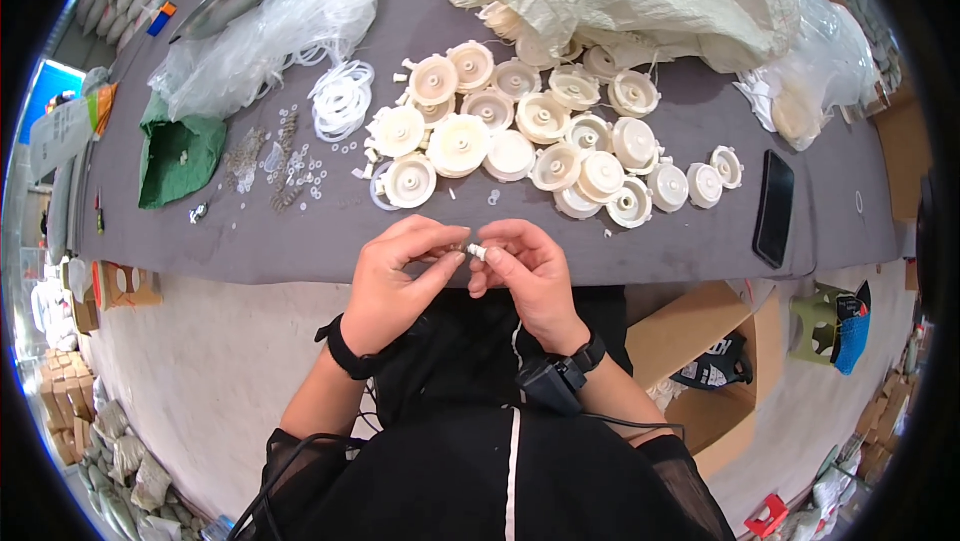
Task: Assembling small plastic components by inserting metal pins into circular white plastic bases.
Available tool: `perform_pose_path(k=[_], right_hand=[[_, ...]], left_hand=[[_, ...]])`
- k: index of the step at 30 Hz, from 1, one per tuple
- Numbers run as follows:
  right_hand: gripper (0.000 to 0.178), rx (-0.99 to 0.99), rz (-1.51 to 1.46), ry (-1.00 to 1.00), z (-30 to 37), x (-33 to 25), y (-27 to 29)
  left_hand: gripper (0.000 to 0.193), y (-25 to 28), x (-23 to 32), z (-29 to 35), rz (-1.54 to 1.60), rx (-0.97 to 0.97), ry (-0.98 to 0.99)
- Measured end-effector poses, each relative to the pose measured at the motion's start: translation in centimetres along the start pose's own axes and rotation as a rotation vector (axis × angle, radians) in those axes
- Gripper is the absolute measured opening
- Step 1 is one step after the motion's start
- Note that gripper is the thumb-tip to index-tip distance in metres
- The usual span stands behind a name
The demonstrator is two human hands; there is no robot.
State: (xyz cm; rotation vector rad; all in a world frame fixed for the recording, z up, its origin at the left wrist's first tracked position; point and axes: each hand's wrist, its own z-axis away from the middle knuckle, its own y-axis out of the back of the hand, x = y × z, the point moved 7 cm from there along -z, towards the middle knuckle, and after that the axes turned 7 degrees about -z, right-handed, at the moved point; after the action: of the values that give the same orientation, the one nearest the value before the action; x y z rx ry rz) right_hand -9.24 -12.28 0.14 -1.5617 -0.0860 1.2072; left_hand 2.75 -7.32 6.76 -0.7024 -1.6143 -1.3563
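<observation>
Both hands meet just over the table's near edge. My right hand (532, 279) pinches a small white plastic plug (477, 252) between thumb and fingertips. My left hand (402, 266) has its thumb and forefinger closed at the plug's left end, on something tiny and dark that I cannot make out. Beyond the hands lie several round cream plastic caps (463, 145), some stacked on each other. Small white plugs are scattered at the left side of this pile. Farther left are little metal springs (288, 163) and clear washers (316, 181).
White rings (341, 101) lie beside a clear plastic bag (270, 36) and a green bag (180, 156). A woven sack (640, 1) covers the back of the table. A black phone (774, 209) lies at the right. Below the table stands an open cardboard box (745, 381).
</observation>
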Motion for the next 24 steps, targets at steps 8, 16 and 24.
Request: perform_pose_path(k=[8,16,24], right_hand=[[0.023,0.001,-0.074,0.087,0.5,-1.8,2.1],[0.022,0.055,-0.134,0.189,1.4,-5.0,4.0],[0.021,0.062,-0.383,0.302,2.6,-8.0,5.8]], left_hand=[[0.024,-1.9,3.1,-3.0,-0.106,-0.127,-0.060],[0.021,-5.8,4.7,-5.8,-0.063,-0.310,-0.008],[0.020,-9.6,8.3,-8.4,-0.080,-0.460,-0.094]])
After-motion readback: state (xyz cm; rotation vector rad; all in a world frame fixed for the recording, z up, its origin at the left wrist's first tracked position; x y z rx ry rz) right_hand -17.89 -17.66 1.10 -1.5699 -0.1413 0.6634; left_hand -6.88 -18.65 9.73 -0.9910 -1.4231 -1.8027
